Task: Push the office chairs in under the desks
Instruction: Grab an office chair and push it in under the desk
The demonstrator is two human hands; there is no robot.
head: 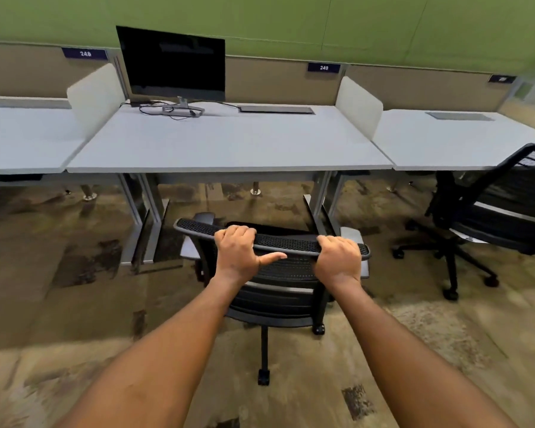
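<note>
Fingers [235, 231] of the left hand [237, 254] curl over the top rail of a black mesh office chair [286, 279], thumb stretched along the near side of the backrest, while the right hand [338, 257] closes around the same rail near its right end, both bare forearms reaching in from the bottom of the frame. Held by its backrest, the chair faces the middle desk [229, 143], its seat short of the desk's front edge and its wheeled base on the mottled brown carpet [74, 304], not yet tucked underneath. On the pale desktop stand a dark monitor [171, 64] with loose cables at its foot and a flat grey panel [276, 109] set toward the back. Frosted dividers [95, 97] separate the desk from its neighbours on either side, under number plates reading 248 and 249 on a tan partition and green wall. A second office chair [501, 211] stands turned at an angle beside the right-hand desk [445, 140], also out in the open.
</note>
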